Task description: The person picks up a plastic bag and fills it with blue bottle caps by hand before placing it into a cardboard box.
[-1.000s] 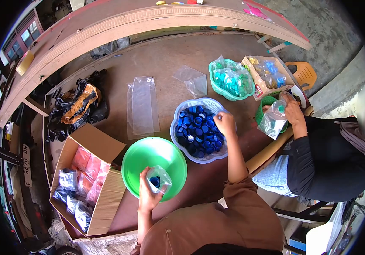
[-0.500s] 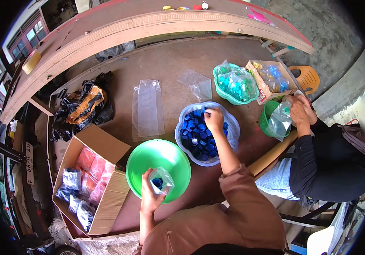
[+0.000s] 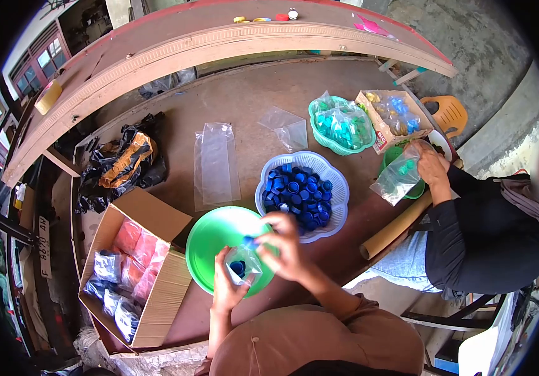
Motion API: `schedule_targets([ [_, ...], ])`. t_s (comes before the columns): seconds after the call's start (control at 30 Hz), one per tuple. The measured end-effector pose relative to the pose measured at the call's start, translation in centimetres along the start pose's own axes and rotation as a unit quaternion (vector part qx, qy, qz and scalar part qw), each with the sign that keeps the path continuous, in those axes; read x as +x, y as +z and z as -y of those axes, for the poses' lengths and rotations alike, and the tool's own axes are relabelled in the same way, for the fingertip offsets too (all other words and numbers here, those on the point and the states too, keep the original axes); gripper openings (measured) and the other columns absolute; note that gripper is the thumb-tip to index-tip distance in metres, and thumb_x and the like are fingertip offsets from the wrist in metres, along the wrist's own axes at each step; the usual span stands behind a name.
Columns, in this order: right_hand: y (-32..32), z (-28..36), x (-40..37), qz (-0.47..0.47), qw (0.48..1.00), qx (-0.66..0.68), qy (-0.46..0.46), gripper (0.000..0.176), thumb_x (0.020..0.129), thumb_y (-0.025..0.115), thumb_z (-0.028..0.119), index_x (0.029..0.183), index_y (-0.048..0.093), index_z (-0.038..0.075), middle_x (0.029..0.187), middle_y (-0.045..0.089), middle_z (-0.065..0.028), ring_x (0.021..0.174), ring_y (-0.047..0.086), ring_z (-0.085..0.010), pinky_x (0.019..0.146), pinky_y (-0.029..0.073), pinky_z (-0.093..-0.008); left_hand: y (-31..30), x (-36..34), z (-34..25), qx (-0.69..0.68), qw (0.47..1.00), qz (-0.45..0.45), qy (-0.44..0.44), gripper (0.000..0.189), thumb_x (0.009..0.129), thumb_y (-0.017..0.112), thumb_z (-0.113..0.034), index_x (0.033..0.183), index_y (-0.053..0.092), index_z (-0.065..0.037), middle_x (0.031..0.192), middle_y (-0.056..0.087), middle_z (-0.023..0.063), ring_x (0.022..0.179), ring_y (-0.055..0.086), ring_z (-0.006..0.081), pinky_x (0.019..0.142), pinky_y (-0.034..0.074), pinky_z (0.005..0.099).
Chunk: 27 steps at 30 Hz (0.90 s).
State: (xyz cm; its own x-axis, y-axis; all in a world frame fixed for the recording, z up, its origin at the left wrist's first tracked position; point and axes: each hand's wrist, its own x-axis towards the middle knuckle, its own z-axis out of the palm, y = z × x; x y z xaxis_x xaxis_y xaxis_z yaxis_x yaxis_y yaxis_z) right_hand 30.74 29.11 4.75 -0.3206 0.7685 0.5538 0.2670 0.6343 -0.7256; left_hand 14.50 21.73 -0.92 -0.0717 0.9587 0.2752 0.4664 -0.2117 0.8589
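My left hand (image 3: 224, 285) grips a clear plastic bag (image 3: 252, 271) held upright with its mouth spread, over the near edge of a green basin (image 3: 210, 229). Inside the bag lies a dark blue bottle cap (image 3: 237, 267). Just above the bag's mouth, my right hand (image 3: 285, 247), slightly blurred, pinches another blue bottle cap (image 3: 250, 241). Right of the basin, a pale lavender basket (image 3: 341, 188) holds many loose blue caps (image 3: 301, 194).
An open cardboard box (image 3: 163, 294) with bagged red and blue caps stands at left. Flat clear bags (image 3: 216, 166) and a black plastic bag (image 3: 150, 153) lie beyond. Teal basket (image 3: 344, 147) and yellow-blue carton (image 3: 385, 147) sit at right, where a co-worker's hands (image 3: 431, 166) hold a bag.
My right hand has moved left from the basket of caps to the bag's mouth, carrying a blue cap. My left hand still holds the bag. The co-worker's hands and bag shifted slightly.
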Motion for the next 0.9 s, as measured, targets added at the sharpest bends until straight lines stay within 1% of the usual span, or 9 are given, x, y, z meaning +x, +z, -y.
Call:
schedule_targets([
  [0.07, 1.9, 0.6, -1.6, 0.218, 0.967, -0.128, -0.042, 0.015, 0.075, 0.062, 0.017, 0.085, 0.063, 0.005, 0.123, 0.043, -0.0184, 0.119, 0.033, -0.0367, 0.098, 0.028, -0.0459, 0.1, -0.3, 0.7, -0.041, 0.999, 0.016, 0.007, 0.085, 0.059, 0.074, -0.013, 0.127, 0.026, 0.002, 0.118, 0.042, 0.0216, 0.110, 0.044, 0.0340, 0.093, 0.037, 0.0407],
  [0.17, 2.8, -0.9, -2.9, 0.250, 0.968, -0.033, 0.006, 0.017, 0.077, 0.062, 0.023, 0.083, 0.065, 0.007, 0.131, 0.037, -0.0167, 0.126, 0.023, -0.0389, 0.103, 0.021, -0.0487, -0.1, -0.2, 0.7, -0.002, 0.998, 0.051, 0.024, 0.082, 0.060, 0.073, -0.012, 0.126, 0.027, 0.002, 0.118, 0.042, 0.0214, 0.109, 0.045, 0.0338, 0.093, 0.037, 0.0407],
  [0.33, -0.9, -7.2, 2.1, 0.006, 0.998, 0.003, 0.055, 0.009, 0.075, 0.062, 0.013, 0.078, 0.063, 0.005, 0.092, 0.061, -0.0131, 0.087, 0.057, -0.0263, 0.075, 0.045, -0.0363, -0.1, 0.0, 0.6, 0.004, 1.000, 0.015, 0.001, 0.077, 0.061, 0.073, -0.009, 0.123, 0.031, 0.002, 0.113, 0.046, 0.0216, 0.103, 0.048, 0.0359, 0.090, 0.038, 0.0409],
  [0.47, -3.4, -16.0, 5.0, -0.153, 0.956, -0.117, 0.221, 0.012, 0.077, 0.061, 0.014, 0.078, 0.064, 0.003, 0.072, 0.063, -0.0108, 0.061, 0.060, -0.0248, 0.057, 0.048, -0.0324, -0.3, 0.5, 0.2, 0.003, 1.000, 0.013, -0.011, 0.076, 0.061, 0.073, -0.009, 0.123, 0.031, 0.003, 0.112, 0.046, 0.0214, 0.102, 0.048, 0.0353, 0.090, 0.039, 0.0407],
  [0.73, -3.3, -21.6, 7.6, 0.001, 0.882, -0.317, 0.348, 0.024, 0.082, 0.055, 0.027, 0.085, 0.065, 0.005, 0.083, 0.064, -0.0152, 0.080, 0.061, -0.0317, 0.069, 0.047, -0.0393, -0.6, 0.3, 0.9, 0.011, 0.999, 0.013, -0.032, 0.081, 0.060, 0.074, -0.012, 0.126, 0.028, 0.003, 0.115, 0.044, 0.0212, 0.107, 0.046, 0.0332, 0.092, 0.037, 0.0402],
  [0.8, -3.5, -23.7, 6.5, -0.120, 0.910, -0.245, 0.313, 0.026, 0.083, 0.054, 0.027, 0.084, 0.063, 0.002, 0.078, 0.064, -0.0144, 0.074, 0.062, -0.0297, 0.066, 0.047, -0.0388, -0.7, 0.2, 0.7, -0.004, 0.999, -0.013, -0.036, 0.076, 0.060, 0.074, -0.009, 0.122, 0.032, 0.002, 0.113, 0.045, 0.0219, 0.104, 0.048, 0.0353, 0.090, 0.039, 0.0411],
  [0.83, -3.7, -25.6, 5.5, -0.164, 0.935, -0.159, 0.272, 0.025, 0.086, 0.052, 0.026, 0.081, 0.061, 0.003, 0.067, 0.060, -0.0074, 0.058, 0.055, -0.0216, 0.056, 0.044, -0.0344, -0.8, 0.1, 0.7, -0.003, 0.999, -0.017, -0.037, 0.076, 0.060, 0.074, -0.009, 0.122, 0.032, 0.002, 0.113, 0.045, 0.0219, 0.104, 0.048, 0.0353, 0.090, 0.039, 0.0411],
  [0.87, -5.1, -25.0, 5.1, -0.103, 0.882, 0.211, 0.409, 0.023, 0.088, 0.049, 0.026, 0.081, 0.058, 0.006, 0.061, 0.052, -0.0007, 0.056, 0.050, -0.0138, 0.052, 0.039, -0.0266, -0.8, 0.1, 0.8, 0.008, 0.999, -0.016, -0.031, 0.076, 0.060, 0.074, -0.009, 0.123, 0.032, 0.002, 0.113, 0.045, 0.0219, 0.104, 0.048, 0.0352, 0.090, 0.039, 0.0410],
  [0.9, -5.0, -22.5, 5.3, -0.119, 0.863, 0.311, 0.380, 0.022, 0.089, 0.048, 0.025, 0.081, 0.056, 0.007, 0.061, 0.046, 0.0026, 0.056, 0.044, -0.0092, 0.051, 0.035, -0.0235, -0.9, 0.1, 0.8, 0.020, 0.999, -0.014, -0.025, 0.076, 0.060, 0.074, -0.010, 0.123, 0.032, 0.002, 0.113, 0.045, 0.0219, 0.104, 0.048, 0.0352, 0.090, 0.039, 0.0410],
])
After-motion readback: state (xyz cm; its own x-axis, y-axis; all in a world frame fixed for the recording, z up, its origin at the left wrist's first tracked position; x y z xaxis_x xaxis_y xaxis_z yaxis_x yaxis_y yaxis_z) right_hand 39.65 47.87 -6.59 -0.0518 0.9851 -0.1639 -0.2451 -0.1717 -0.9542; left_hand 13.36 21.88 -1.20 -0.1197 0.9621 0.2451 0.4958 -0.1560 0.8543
